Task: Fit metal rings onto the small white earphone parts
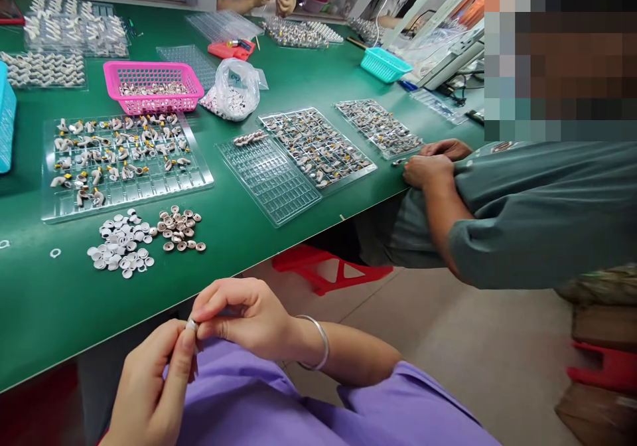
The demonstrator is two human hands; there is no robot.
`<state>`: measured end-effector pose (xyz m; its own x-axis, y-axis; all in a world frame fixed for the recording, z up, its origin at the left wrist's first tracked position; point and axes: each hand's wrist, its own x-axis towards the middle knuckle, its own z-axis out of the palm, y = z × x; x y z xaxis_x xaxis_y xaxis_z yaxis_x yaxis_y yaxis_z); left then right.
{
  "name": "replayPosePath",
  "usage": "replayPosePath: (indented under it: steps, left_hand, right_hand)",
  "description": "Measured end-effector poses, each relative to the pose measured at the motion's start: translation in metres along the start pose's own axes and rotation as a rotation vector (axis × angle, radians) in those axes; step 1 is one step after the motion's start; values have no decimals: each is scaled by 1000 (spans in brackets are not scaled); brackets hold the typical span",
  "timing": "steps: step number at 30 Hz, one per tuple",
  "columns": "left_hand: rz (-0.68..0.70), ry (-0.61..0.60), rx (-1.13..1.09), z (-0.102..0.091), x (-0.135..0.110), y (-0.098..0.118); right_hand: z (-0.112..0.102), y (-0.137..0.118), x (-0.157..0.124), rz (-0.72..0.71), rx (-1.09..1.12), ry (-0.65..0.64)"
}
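Just off the table's near edge, my left hand [152, 373] and my right hand [243, 313] meet, fingertips to fingertips. Between them is a small whitish part [192, 325], largely covered by the fingers; its exact kind is hard to make out. The left thumb and forefinger pinch it from below, the right ones from above. On the table ahead lie a pile of round white caps [122, 243] and a smaller pile of brownish cup-shaped pieces [180, 227]. Behind these, a clear plastic tray [149, 190] carries rows of curved, earphone-like housings with orange bits.
A pink basket [154, 104] and a plastic bag [236, 94] of small parts stand behind the tray. More trays [318, 144] continue rightward. A co-worker in a green sleeve [537, 214] sits at right, hands over the table edge. A red stool [331, 270] is underneath.
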<state>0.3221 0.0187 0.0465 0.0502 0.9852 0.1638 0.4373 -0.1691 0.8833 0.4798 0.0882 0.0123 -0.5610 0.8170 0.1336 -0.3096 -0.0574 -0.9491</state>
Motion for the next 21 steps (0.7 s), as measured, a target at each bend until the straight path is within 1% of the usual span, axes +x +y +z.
replayPosePath:
  steps: [4, 8, 12, 15, 17, 21]
  left_hand:
    - [34, 49, 56, 1, -3, -1]
    - [29, 52, 68, 1, -4, -2]
    - [-55, 14, -16, 0, -2, 0]
    - [-131, 3, -73, 1, -1, 2]
    - [-152, 10, -80, 2, -1, 2]
    - [-142, 26, -71, 4, -2, 2]
  right_hand:
    - [2, 0, -1, 26, 45, 18]
    - [2, -1, -1, 59, 86, 28]
    - [1, 2, -2, 136, 135, 54]
    - [2, 6, -2, 179, 150, 96]
    - [4, 8, -3, 175, 153, 129]
    - [8, 13, -5, 102, 185, 169]
